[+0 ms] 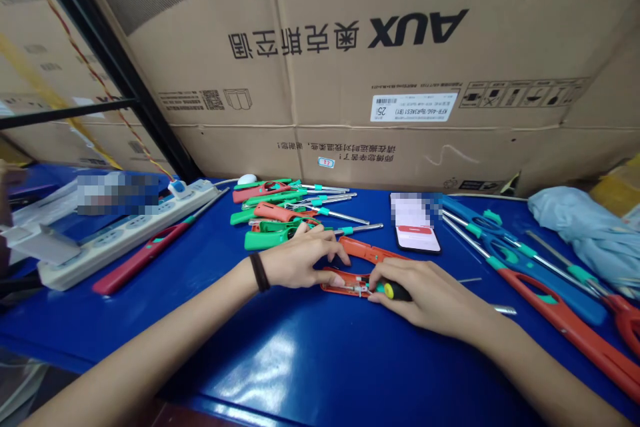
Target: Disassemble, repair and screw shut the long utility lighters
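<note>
My left hand (300, 260) presses its thumb and fingertips onto an opened orange-red utility lighter casing (340, 284), which lies flat on the blue work table (280, 360) with its inner parts showing. My right hand (425, 293) grips a yellow-and-black screwdriver (395, 291), and the tip is hidden among the casing's parts. A separate orange-red casing half (365, 251) lies just beyond, partly under my fingers. Behind my left hand is a heap of green and red lighters with metal nozzles (285, 213).
A smartphone (417, 237) lies beyond my right hand. Blue and red long lighters (550, 297) lie at right, beside a pale blue cloth (585, 233). A white power strip (125, 237) and a red lighter (140, 259) are at left. Cardboard boxes (350, 67) stand behind the table.
</note>
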The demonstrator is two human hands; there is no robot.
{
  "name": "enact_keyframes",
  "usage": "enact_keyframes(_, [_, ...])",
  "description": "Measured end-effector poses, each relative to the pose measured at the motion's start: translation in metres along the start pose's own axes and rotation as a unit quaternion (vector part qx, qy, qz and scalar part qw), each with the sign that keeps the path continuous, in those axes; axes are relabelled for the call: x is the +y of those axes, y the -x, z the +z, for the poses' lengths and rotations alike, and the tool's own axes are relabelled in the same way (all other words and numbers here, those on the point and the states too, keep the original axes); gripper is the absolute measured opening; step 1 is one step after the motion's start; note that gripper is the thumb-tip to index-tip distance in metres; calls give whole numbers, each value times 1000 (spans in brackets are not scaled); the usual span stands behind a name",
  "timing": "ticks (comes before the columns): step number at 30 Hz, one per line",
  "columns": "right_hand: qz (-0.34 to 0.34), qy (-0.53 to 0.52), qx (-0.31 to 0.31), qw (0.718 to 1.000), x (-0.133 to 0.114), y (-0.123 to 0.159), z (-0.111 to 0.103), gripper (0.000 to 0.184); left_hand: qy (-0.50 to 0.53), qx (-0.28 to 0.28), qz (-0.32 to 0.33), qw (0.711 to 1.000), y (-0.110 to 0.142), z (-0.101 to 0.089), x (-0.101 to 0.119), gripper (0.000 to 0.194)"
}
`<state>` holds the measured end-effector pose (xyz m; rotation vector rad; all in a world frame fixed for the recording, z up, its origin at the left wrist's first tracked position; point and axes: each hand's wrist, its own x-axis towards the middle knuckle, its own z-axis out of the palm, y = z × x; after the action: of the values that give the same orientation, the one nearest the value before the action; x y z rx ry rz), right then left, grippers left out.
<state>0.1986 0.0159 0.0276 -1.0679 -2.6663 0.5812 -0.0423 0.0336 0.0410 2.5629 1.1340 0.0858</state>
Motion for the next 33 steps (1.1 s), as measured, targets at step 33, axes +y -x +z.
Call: enact_keyframes(33, [-82,160,117,977,9,7,-10,22,-47,64,40,996,24,-10,19,23])
